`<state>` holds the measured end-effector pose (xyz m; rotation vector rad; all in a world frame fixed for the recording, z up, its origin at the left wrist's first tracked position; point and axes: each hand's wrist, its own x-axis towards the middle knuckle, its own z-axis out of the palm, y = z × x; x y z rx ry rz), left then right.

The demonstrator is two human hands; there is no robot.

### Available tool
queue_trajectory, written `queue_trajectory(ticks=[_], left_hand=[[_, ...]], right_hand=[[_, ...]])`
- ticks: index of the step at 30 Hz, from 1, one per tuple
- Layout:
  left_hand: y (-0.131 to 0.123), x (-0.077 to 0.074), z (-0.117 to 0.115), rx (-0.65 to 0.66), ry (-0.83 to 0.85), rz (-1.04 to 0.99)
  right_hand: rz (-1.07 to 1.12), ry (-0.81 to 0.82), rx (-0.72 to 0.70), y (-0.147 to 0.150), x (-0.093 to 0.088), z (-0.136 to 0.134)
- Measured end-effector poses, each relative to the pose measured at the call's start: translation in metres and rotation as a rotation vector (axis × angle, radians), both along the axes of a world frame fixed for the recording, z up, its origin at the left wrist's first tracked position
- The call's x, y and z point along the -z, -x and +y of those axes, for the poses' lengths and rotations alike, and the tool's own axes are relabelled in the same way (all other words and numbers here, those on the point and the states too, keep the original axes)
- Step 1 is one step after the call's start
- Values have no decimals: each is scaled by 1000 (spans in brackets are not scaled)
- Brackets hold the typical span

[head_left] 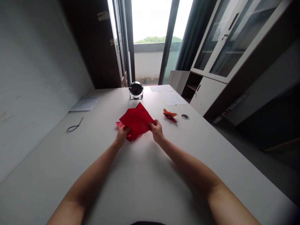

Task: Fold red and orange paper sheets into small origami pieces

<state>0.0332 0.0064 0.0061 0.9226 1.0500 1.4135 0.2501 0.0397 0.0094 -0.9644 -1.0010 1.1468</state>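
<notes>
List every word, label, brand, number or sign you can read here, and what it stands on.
No text can be read.
Far papers: faint marks, too small to read.
Left paper: any print too faint to read.
Pale tube at right: red marks, too blurred.
Red paper: no writing shows.

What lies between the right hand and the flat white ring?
Head view: an orange folded paper shape and a red one, between the right hand and the ring.
</notes>
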Motion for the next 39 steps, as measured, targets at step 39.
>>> queue_trajectory(ticks=[39], left_hand=[[4,5,-12,55,-308,1522]], right_hand=[[-1209,227,586,-126,28,72]])
